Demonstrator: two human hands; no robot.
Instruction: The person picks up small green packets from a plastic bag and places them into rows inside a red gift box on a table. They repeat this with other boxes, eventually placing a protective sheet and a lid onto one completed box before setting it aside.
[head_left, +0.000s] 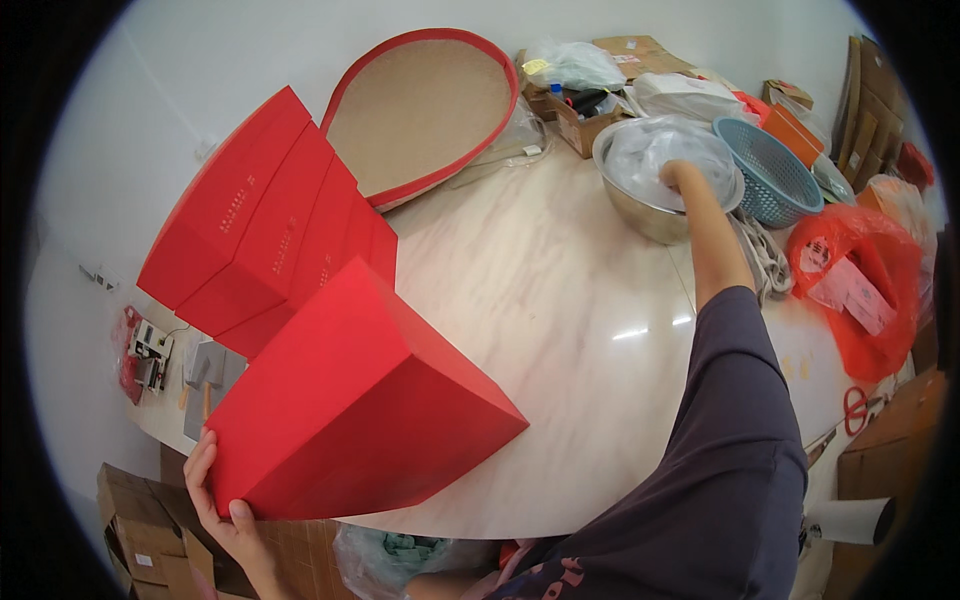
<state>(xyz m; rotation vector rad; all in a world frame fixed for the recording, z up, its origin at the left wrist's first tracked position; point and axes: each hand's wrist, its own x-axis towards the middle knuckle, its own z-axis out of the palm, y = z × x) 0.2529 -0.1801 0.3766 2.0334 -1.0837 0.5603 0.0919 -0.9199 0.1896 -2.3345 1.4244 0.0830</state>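
Note:
A plain red box (330, 390) stands tilted near the table's front left edge. My left hand (217, 491) grips its lower left corner, the thumb on the near face and the fingers round the far side. My right arm stretches far across the table, and my right hand (673, 174) dips into a metal bowl (645, 214). Clear plastic bags (637, 157) fill that bowl. The right fingers are hidden among the plastic, so whether they hold any cannot be told. Behind the tilted box rises a stack of red boxes (262, 232) bearing small printed writing.
A round, red-rimmed tray (427, 112) leans at the back. Right of the bowl are a blue plastic basket (772, 176), a red plastic bag (862, 292) and red-handled scissors (855, 411). Cardboard boxes (150, 525) stand on the floor at left. A trowel-like tool (206, 375) lies at far left.

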